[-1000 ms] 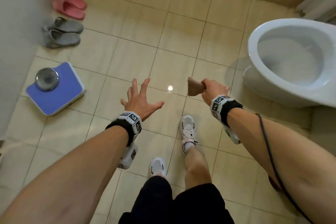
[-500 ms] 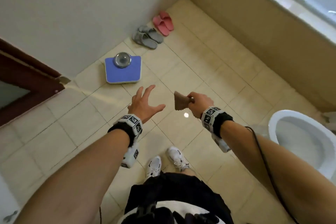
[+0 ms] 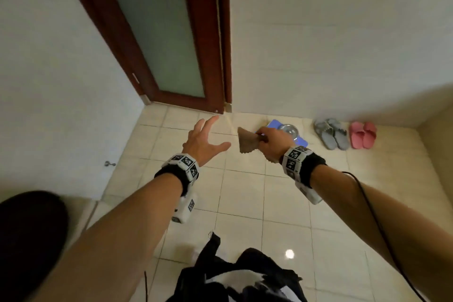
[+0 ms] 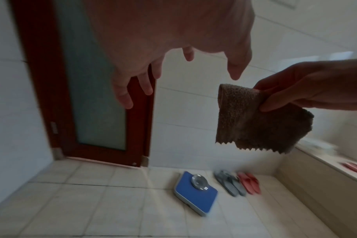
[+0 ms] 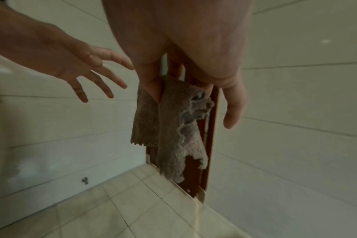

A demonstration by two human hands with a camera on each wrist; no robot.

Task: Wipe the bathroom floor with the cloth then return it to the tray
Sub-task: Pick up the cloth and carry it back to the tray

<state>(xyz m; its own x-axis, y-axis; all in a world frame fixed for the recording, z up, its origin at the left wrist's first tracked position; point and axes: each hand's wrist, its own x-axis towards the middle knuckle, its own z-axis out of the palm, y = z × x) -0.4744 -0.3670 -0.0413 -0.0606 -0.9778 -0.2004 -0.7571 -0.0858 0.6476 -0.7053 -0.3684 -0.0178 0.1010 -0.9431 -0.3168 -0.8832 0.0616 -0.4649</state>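
A small brown cloth (image 3: 248, 142) with zigzag edges hangs folded in the air, well above the beige tiled floor (image 3: 245, 203). My right hand (image 3: 272, 144) pinches its upper corner between thumb and fingers; the cloth (image 4: 255, 119) dangles below the grip, and in the right wrist view the cloth (image 5: 173, 128) hangs in front of the door. My left hand (image 3: 203, 140) is held out just left of the cloth, fingers spread, touching nothing. No tray is in view.
A dark wooden door (image 3: 171, 44) with frosted glass stands ahead, between white tiled walls. A blue bathroom scale (image 4: 196, 191), grey slippers (image 3: 331, 133) and pink slippers (image 3: 362, 135) lie along the wall at right. A tub ledge (image 4: 326, 162) runs at far right.
The view has swung from the toilet side round to the door. Both hands keep the same pose, the right still holding the cloth, the left still spread.
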